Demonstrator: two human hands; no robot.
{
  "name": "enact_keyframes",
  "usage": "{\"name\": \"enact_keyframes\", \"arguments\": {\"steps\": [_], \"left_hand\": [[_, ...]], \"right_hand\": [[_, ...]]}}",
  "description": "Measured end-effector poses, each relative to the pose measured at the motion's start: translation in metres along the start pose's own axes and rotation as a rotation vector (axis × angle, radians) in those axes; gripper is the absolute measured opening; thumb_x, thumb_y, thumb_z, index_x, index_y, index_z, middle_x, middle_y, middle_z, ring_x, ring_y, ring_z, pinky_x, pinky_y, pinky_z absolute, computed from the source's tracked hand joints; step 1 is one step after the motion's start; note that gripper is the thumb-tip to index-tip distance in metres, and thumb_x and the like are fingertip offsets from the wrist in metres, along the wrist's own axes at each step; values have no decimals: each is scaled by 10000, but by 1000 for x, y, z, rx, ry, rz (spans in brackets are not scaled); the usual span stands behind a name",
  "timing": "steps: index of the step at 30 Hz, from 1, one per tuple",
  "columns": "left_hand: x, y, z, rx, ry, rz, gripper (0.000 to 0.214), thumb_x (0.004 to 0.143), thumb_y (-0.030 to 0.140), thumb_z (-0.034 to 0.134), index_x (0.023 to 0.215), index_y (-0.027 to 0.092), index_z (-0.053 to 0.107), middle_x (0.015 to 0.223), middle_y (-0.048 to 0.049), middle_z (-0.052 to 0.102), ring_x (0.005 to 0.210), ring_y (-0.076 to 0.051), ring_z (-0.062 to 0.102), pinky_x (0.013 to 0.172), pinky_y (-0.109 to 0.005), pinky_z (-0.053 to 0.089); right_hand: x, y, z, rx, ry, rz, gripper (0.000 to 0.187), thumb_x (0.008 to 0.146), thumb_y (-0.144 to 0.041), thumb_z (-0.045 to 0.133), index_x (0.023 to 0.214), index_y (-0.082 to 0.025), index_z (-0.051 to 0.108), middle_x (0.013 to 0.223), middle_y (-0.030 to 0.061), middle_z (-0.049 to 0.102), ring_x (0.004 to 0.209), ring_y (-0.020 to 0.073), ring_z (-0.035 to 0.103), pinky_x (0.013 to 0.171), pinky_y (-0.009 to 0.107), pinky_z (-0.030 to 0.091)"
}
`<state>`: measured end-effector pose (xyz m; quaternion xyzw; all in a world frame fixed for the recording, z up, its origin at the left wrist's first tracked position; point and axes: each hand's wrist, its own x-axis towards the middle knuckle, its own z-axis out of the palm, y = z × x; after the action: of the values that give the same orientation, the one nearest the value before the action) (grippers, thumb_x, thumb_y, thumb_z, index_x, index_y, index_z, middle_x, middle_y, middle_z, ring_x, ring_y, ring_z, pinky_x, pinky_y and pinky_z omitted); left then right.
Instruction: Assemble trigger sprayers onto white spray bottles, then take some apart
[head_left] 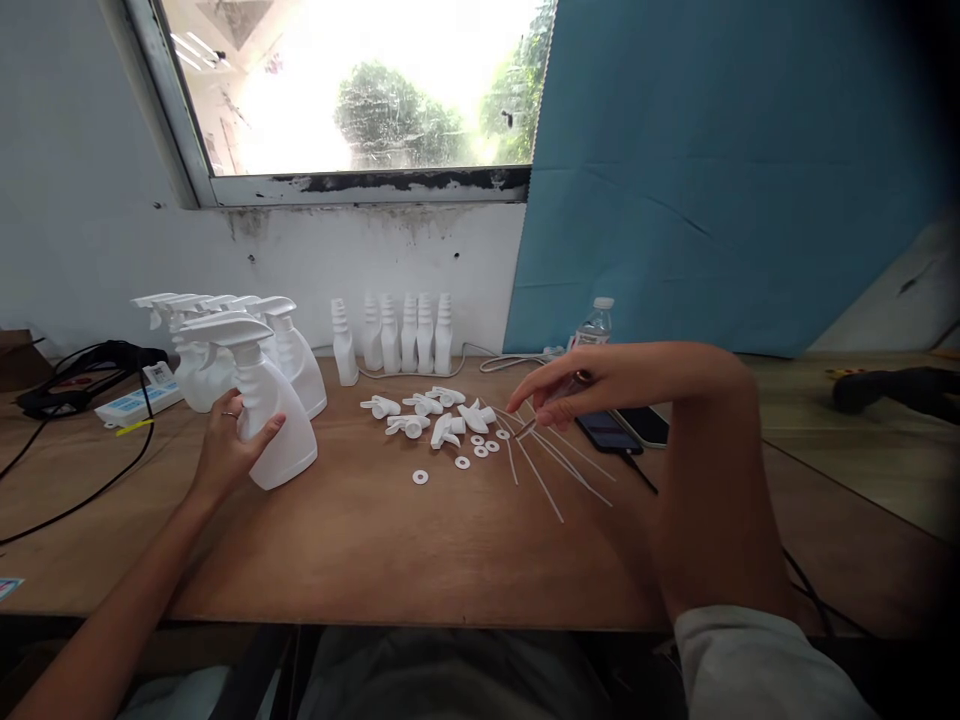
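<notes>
My left hand is wrapped round a white spray bottle, upright with its trigger head on top, at the left of the table. Over the thin white tubes, my right hand pinches a slim pen-like tool; its dark end shows above the fingers and a thin tip points down and left. What kind of tool it is, I cannot tell. Close to that tip lie several white ring washers. Loose white trigger heads are scattered left of the tubes.
More assembled spray bottles stand behind my left hand. Several headless white bottles line the wall. A power strip with black cables lies far left. Behind my right hand are a clear water bottle and a phone.
</notes>
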<state>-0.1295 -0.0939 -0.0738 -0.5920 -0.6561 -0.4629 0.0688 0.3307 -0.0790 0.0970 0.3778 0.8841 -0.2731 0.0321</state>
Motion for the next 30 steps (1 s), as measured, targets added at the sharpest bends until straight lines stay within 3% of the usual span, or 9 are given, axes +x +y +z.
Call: {"name": "enact_keyframes", "arguments": {"steps": [4, 10, 12, 15, 18, 21, 23, 26, 30], "left_hand": [[-3, -2, 1, 14, 18, 20, 411, 770, 528, 613, 964, 180, 512, 1372, -177, 444, 1346, -345, 418, 1140, -481, 351], [-7, -4, 1, 77, 155, 151, 364, 749, 487, 658, 838, 198, 455, 1440, -170, 354, 1381, -357, 344, 1147, -491, 335], [-10, -2, -1, 137, 202, 206, 362, 749, 486, 659, 811, 203, 442, 1410, -160, 382, 1375, -376, 322, 1143, -527, 316], [-19, 11, -8, 150, 237, 308, 399, 732, 520, 664, 791, 204, 427, 1360, -167, 419, 1286, -395, 410, 1042, -533, 415], [-28, 41, -18, 119, 192, 354, 371, 772, 534, 624, 825, 204, 463, 1143, -132, 539, 1090, -341, 574, 897, -462, 504], [-26, 82, -23, 114, 1, 308, 384, 827, 564, 558, 952, 204, 507, 781, -28, 581, 675, -231, 619, 666, -364, 509], [-14, 111, -20, 129, -122, 316, 496, 811, 601, 552, 1093, 199, 489, 684, 8, 561, 541, -208, 563, 566, -332, 459], [14, 151, -13, 175, -130, 514, 517, 819, 544, 572, 1213, 218, 497, 944, -58, 641, 844, -280, 645, 738, -374, 483], [48, 194, -5, 220, -61, 676, 374, 878, 399, 566, 1218, 244, 552, 1280, -57, 574, 1261, -367, 481, 1038, -542, 332]], "right_hand": [[0, 1, -1, 5, -10, 7, 541, 828, -578, 604, 1272, -275, 661, 962, 53, 714, 882, 198, 671, 733, 266, 505], [-1, -1, -2, 12, -7, -2, 533, 829, -590, 599, 1251, -273, 674, 969, 50, 717, 871, 199, 670, 723, 272, 492], [-2, -3, -2, -20, 56, -15, 487, 823, -594, 602, 1146, -253, 730, 870, 44, 717, 801, 191, 657, 686, 272, 469], [-5, -10, 0, -34, 258, -29, 444, 815, -611, 604, 895, -210, 779, 803, 52, 703, 730, 174, 623, 659, 273, 439], [-5, -16, 4, 62, 520, -119, 491, 827, -636, 578, 713, -188, 742, 961, 82, 712, 812, 196, 627, 727, 299, 458], [-2, -19, 7, 148, 743, -265, 492, 857, -654, 533, 771, -213, 732, 1011, 98, 695, 864, 226, 625, 785, 357, 473], [2, -19, 7, 154, 837, -300, 514, 879, -682, 476, 860, -234, 728, 921, 98, 680, 751, 203, 598, 772, 392, 483], [8, -18, 6, 179, 928, -241, 575, 873, -728, 435, 908, -220, 703, 681, 63, 605, 563, 149, 490, 711, 396, 511], [18, -17, 8, 368, 1049, -180, 683, 844, -791, 390, 875, -172, 679, 659, 61, 615, 459, 96, 416, 553, 311, 475]]}}
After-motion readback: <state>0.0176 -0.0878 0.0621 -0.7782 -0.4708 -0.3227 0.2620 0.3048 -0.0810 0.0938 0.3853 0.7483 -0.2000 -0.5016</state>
